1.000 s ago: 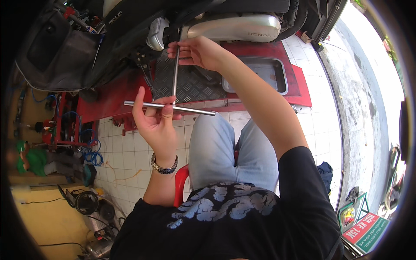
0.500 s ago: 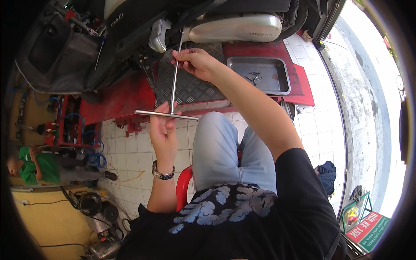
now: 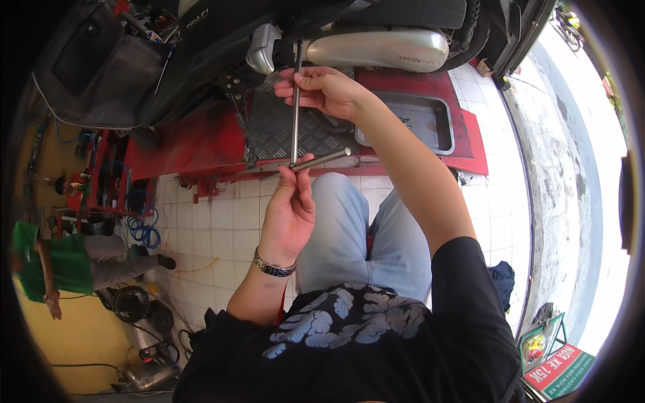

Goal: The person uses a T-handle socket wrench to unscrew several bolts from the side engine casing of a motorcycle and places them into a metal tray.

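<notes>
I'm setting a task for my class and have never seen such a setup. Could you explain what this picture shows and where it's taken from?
No robot here: these are a person's bare hands, seen by a fisheye camera worn on the head, looking down, so straight edges bend near the rim. The left hand pinches a T-shaped metal tool near where its crossbar meets its shaft; the right hand touches the shaft nearer the motor scooter, how firmly is unclear. A metal tray rests on the red platform, with small dark pieces inside, too small to name. At the picture's left is another person in green.
</notes>
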A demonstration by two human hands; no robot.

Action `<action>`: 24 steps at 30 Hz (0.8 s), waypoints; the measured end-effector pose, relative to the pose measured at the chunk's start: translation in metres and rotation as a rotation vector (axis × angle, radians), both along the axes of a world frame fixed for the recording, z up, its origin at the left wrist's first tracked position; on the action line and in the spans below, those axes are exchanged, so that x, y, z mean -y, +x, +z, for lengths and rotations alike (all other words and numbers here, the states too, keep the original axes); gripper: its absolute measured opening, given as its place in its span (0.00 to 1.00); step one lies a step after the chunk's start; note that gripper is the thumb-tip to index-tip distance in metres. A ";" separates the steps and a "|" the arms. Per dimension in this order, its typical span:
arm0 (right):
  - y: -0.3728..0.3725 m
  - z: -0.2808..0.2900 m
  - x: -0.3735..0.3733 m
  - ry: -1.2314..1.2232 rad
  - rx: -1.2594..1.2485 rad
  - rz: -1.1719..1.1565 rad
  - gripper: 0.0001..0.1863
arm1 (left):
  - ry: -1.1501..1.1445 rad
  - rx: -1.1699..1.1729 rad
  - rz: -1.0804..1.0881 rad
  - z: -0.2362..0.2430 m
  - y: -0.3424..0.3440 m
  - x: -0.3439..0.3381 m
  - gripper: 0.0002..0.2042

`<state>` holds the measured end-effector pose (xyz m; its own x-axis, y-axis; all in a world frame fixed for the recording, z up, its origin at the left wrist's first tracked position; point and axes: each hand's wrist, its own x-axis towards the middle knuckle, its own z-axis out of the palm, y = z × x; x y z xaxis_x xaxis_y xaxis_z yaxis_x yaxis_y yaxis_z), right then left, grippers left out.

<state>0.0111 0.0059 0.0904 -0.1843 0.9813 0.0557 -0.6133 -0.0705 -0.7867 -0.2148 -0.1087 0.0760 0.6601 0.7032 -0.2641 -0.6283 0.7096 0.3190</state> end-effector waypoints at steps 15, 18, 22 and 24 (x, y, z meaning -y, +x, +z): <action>0.001 0.012 -0.012 -0.269 0.260 -0.183 0.15 | 1.162 -1.098 -0.154 0.038 0.006 -0.084 0.22; 0.002 0.017 -0.012 -0.283 0.286 -0.116 0.15 | 0.630 -0.624 -0.553 0.054 0.022 -0.115 0.23; 0.004 0.012 -0.009 -0.284 0.272 -0.077 0.15 | 0.818 -0.549 -0.559 0.036 0.042 -0.150 0.21; 0.006 0.013 -0.006 -0.273 0.317 -0.101 0.18 | 0.933 -0.673 -0.655 0.040 0.045 -0.160 0.19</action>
